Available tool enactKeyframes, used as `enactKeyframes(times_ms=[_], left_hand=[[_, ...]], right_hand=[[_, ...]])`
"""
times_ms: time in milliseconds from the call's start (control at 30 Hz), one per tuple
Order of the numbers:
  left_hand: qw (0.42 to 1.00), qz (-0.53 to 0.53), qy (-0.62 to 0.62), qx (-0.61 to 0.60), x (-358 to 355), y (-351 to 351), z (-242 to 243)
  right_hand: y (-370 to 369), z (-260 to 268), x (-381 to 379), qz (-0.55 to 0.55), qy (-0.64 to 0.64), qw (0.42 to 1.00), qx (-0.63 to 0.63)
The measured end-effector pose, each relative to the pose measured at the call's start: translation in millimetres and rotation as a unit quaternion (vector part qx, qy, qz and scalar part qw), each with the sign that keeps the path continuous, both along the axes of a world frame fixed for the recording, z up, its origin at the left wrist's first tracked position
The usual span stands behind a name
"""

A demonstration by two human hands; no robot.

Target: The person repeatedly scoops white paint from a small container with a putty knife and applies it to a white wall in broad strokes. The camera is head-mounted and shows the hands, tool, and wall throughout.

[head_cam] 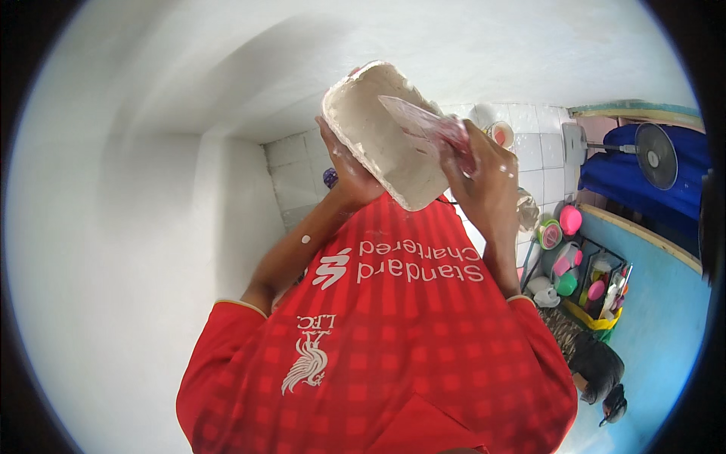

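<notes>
My left hand (354, 173) holds a rectangular tub (368, 133) from the side and underneath, raised in front of my chest. The tub is tilted so its inside faces me. Pale off-white paste coats its walls and rim. My right hand (482, 164) grips a flat scraper (408, 113) by its reddish, smeared end. Its pointed, paste-streaked blade reaches over the tub's opening; whether it touches the inside, I cannot tell. White spots of paste dot both hands and my left forearm.
White walls (153, 187) stand close ahead and at left. Below lies a white tiled floor (530, 153) with a paste-marked bucket (502, 135). To the right are a fan (655, 156), blue cloth (612, 170), a rack of plastic kitchenware (601, 284) and a person in dark clothing (595, 363).
</notes>
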State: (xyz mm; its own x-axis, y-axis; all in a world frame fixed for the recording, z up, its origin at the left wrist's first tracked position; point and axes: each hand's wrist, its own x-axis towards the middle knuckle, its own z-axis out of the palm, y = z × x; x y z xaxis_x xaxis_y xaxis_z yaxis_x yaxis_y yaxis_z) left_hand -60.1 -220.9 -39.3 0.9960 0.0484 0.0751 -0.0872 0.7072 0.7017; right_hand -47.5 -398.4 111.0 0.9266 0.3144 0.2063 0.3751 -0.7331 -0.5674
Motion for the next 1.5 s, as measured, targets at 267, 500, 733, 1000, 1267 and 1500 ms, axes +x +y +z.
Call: enactKeyframes(times_ms=[267,500,733,1000,1267,1500], left_hand=[[0.979,0.166,0.013,0.114,-17,-43,-22],[0.981,0.182,0.056,-0.036,-27,-66,-9],[0.949,0.122,0.141,-0.255,21,-57,-22],[0.955,0.140,0.150,-0.214,22,-61,-23],[0.960,0.158,0.140,-0.184,18,-59,-14],[0.970,0.168,0.114,-0.131,6,-58,-10]], right_hand=[[9,-26,3,0.189,-0.031,0.979,-0.067],[-1,-14,10,0.197,0.023,0.977,-0.083],[14,-15,60,0.235,0.037,0.967,-0.087],[7,-26,55,0.242,-0.138,0.960,-0.038],[6,5,58,0.214,0.025,0.976,-0.020],[8,16,49,0.195,0.073,0.978,0.024]])
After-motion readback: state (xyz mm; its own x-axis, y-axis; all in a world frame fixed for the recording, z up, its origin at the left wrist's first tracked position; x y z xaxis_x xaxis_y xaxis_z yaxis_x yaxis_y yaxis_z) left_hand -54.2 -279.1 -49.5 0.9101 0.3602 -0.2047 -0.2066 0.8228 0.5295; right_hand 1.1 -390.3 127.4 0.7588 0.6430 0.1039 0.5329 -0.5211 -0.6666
